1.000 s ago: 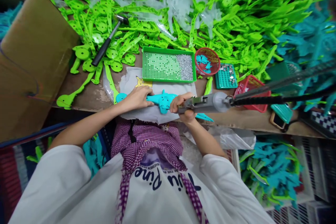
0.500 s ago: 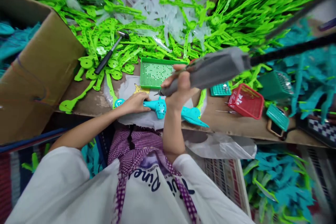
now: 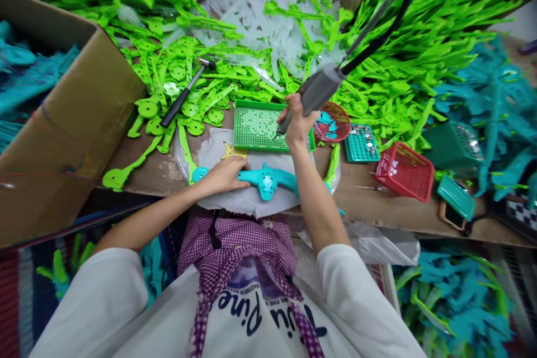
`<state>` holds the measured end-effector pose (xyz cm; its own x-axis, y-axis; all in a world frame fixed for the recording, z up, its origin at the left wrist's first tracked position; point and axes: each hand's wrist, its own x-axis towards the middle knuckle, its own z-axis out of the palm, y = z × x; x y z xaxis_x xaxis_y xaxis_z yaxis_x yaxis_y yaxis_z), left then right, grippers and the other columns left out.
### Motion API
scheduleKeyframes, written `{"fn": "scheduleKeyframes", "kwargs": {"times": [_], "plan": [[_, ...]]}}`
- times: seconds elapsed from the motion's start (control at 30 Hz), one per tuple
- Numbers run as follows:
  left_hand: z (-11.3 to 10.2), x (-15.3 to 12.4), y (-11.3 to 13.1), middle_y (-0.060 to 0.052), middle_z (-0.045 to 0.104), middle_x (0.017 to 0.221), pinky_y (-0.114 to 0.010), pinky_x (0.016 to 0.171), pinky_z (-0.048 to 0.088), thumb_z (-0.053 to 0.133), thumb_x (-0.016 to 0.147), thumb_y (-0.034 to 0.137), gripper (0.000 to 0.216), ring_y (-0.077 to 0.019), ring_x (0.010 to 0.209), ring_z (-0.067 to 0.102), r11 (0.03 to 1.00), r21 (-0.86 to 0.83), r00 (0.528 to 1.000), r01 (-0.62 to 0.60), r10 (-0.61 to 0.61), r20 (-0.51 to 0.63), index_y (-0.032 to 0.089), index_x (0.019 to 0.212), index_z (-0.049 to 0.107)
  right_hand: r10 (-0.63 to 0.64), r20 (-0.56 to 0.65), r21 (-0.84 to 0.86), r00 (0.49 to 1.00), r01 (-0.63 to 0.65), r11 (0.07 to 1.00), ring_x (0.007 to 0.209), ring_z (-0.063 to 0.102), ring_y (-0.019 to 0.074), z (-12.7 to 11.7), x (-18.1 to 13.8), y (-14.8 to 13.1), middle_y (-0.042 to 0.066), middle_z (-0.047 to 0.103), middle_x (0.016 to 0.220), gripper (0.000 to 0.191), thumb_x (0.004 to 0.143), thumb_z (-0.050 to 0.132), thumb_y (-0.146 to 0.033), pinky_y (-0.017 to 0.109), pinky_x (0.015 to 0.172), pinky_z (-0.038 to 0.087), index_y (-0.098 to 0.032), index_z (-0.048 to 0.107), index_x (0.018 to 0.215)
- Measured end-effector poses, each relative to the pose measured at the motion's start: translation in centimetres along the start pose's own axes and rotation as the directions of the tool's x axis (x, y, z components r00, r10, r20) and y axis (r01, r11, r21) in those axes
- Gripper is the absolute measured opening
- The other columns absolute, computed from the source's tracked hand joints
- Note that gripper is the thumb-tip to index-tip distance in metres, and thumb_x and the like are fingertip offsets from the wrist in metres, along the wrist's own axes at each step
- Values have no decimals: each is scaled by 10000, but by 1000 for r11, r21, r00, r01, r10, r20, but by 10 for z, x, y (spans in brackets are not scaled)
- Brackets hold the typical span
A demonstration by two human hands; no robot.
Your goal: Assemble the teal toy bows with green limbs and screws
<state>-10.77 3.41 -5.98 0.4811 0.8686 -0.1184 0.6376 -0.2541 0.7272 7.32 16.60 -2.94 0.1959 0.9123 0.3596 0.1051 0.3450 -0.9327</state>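
Note:
My left hand (image 3: 226, 175) is closed on the left part of a turquoise plastic piece (image 3: 268, 183), long and curved with a raised middle, holding it down on a grey cloth (image 3: 210, 148). Gripped in my right hand (image 3: 298, 123) is a grey electric screwdriver (image 3: 321, 89) with a cable running up from its back. Its thin tip points down over the green perforated tray (image 3: 240, 148), which holds small bits; whether it touches them I cannot tell. My right forearm hides the turquoise piece's right part. Bright green curved parts (image 3: 333, 168) lie at both ends of the piece.
A black-handled hammer (image 3: 180, 102) rests on heaped green plastic parts (image 3: 184, 61). To the right stand a round red basket (image 3: 344, 133), a teal tray of screws (image 3: 351, 155) and a red bin (image 3: 413, 196). A cardboard box (image 3: 79, 123) of turquoise parts borders the left.
My right hand has carried the screwdriver from above the turquoise piece up and right to the green tray. My left hand stays on the piece; the whole view has shifted slightly.

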Motion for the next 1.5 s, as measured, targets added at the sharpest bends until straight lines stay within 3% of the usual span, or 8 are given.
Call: {"fn": "scheduleKeyframes", "kwargs": {"times": [0.23, 0.5, 0.67, 0.83, 0.97, 1.1, 1.27, 1.5], "plan": [[-1, 1, 2, -78, 697, 1040, -438, 946, 493, 788, 756, 307, 277, -298, 1062, 636, 1000, 11, 999, 24, -25, 39, 217, 993, 676, 55, 103, 33, 993, -59, 998, 472, 576, 136, -5, 1, 15, -42, 516, 538, 569, 834, 520, -789, 289, 498, 460, -239, 661, 854], [1, 2, -4, -68, 694, 1020, -432, 936, 505, 830, 718, 298, 330, -290, 1053, 646, 1000, -14, 999, -3, 4, 32, 220, 998, 674, 30, -37, 164, 999, -23, 986, 393, 491, 127, -4, -2, -11, -85, 494, 492, 531, 775, 629, -742, 283, 450, 392, -256, 675, 983], [-8, 2, 1, -100, 665, 1166, -387, 925, 536, 798, 780, 411, 468, -231, 1026, 652, 953, -295, 983, -65, 11, -182, 209, 1167, 631, -7, -142, 171, 990, 31, 985, 406, 487, 135, -13, -14, -55, -83, 448, 519, 537, 847, 521, -762, 295, 452, 402, -292, 635, 1079], [-31, -29, 16, -76, 687, 1093, -362, 920, 545, 706, 867, 399, 326, -192, 971, 652, 937, -327, 835, -122, -81, -545, 195, 1114, 645, 24, -10, 153, 1000, -22, 988, 397, 478, 134, -8, -53, -77, -80, 437, 495, 605, 826, 495, -788, 287, 448, 389, -257, 634, 1079], [-38, -86, -5, -42, 686, 983, -346, 847, 567, 713, 849, 394, 297, -175, 872, 654, 937, -337, 671, 89, -306, -675, 205, 1067, 642, 71, 26, 215, 997, -75, 974, 373, 454, 132, 2, -76, -84, -86, 422, 473, 610, 746, 544, -828, 281, 414, 373, -282, 622, 1005], [-22, -119, -42, 4, 608, 860, -274, 674, 549, 795, 730, 317, 417, -128, 719, 620, 782, -580, 563, 230, -593, -575, 189, 1061, 576, 83, 141, 334, 986, -126, 934, 376, 459, 136, 35, -93, -94, -79, 410, 476, 666, 689, 517, -905, 289, 405, 397, -291, 585, 940], [-7, -114, -55, 55, 557, 878, -231, 565, 499, 881, 618, 339, 688, -85, 596, 601, 645, -737, 603, 202, -675, -425, 225, 1155, 465, 118, 432, 328, 894, -278, 903, 422, 516, 133, 83, -123, -89, -78, 382, 490, 735, 690, 450, -957, 294, 452, 464, -262, 590, 884], [-5, -108, -58, 71, 543, 857, -230, 566, 456, 904, 543, 346, 778, -70, 564, 549, 613, -766, 601, 193, -691, -402, 243, 1149, 428, 86, 551, 371, 830, -335, 866, 394, 470, 105, 98, -141, -72, -86, 449, 494, 672, 640, 623, -888, 264, 400, 423, -251, 608, 853]]}}
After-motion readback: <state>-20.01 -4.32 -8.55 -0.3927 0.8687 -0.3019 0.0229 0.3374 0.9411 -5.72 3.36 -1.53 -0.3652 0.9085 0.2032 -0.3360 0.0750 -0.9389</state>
